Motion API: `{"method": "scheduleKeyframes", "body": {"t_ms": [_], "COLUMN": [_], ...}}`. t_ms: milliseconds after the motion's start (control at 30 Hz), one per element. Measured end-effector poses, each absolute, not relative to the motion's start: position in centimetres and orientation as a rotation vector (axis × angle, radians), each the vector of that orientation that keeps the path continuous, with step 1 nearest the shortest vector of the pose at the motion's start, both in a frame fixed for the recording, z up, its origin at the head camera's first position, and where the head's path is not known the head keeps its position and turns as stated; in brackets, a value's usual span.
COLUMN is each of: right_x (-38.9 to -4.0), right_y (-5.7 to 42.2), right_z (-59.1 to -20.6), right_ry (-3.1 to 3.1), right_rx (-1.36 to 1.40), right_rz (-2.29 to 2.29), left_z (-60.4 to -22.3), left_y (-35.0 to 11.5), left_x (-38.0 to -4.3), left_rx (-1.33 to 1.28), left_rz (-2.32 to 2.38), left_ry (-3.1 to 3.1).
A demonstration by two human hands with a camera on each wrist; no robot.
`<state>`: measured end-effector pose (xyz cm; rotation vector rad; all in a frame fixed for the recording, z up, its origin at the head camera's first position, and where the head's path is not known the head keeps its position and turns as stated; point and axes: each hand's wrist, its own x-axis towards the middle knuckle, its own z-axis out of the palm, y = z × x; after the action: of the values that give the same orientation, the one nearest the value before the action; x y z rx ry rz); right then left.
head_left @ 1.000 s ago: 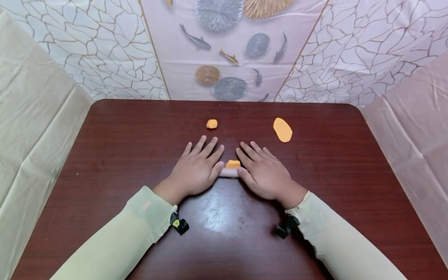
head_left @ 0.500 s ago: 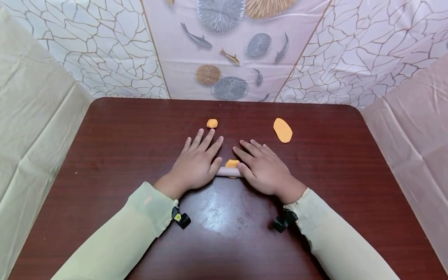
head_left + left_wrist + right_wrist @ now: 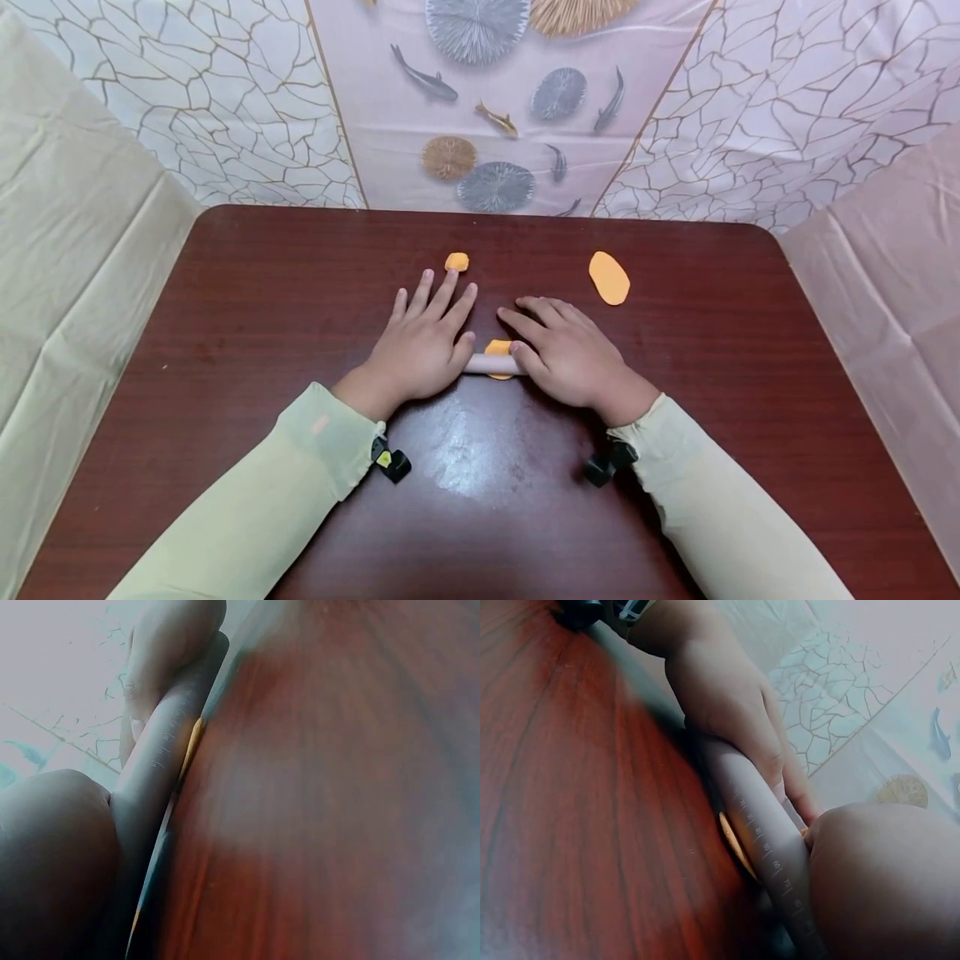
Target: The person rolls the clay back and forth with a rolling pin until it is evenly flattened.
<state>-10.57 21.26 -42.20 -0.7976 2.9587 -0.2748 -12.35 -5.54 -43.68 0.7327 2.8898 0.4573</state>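
A pale rolling pin [image 3: 491, 364] with small printed marks lies crosswise on a piece of orange modelling clay [image 3: 498, 347], whose edges show in front of and behind it. My left hand [image 3: 416, 354] rests flat over the pin's left end, fingers straight and spread. In the head view its middle fingertip meets the edge of a small orange clay lump [image 3: 457, 262]; whether they touch I cannot tell. Over the right end lies my right hand [image 3: 573, 354], fingers extended forward. The wrist views show the pin [image 3: 161, 754] under both palms, with the clay [image 3: 737, 844] flattened beneath it.
A flat oval of orange clay [image 3: 609, 278] lies at the back right of the dark red-brown table [image 3: 300, 275]. Patterned cloth [image 3: 555, 167] hangs behind the table, and plain pale cloth [image 3: 67, 275] flanks it.
Both hands have shifted slightly forward on the rolling pin, the left one reaching up to the small lump. More of the pin and of the clay's near edge shows between them.
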Motion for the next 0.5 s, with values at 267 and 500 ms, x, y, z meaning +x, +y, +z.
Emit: {"method": "scheduleKeyframes", "body": {"t_ms": [267,500], "right_x": [-11.2,-11.3], "right_y": [21.2,21.2], "right_z": [-42.2,-42.2], "right_ry": [2.956,2.955], "right_rx": [-0.778,-0.732], "right_rz": [-0.277,-0.272], "left_z": [-43.4,-43.0], "left_y": [-5.5,-5.1], "left_x": [-12.9,-13.6], "left_rx": [0.699,0.647], "left_rz": [0.442,0.45], "left_ry": [2.877,2.882]}}
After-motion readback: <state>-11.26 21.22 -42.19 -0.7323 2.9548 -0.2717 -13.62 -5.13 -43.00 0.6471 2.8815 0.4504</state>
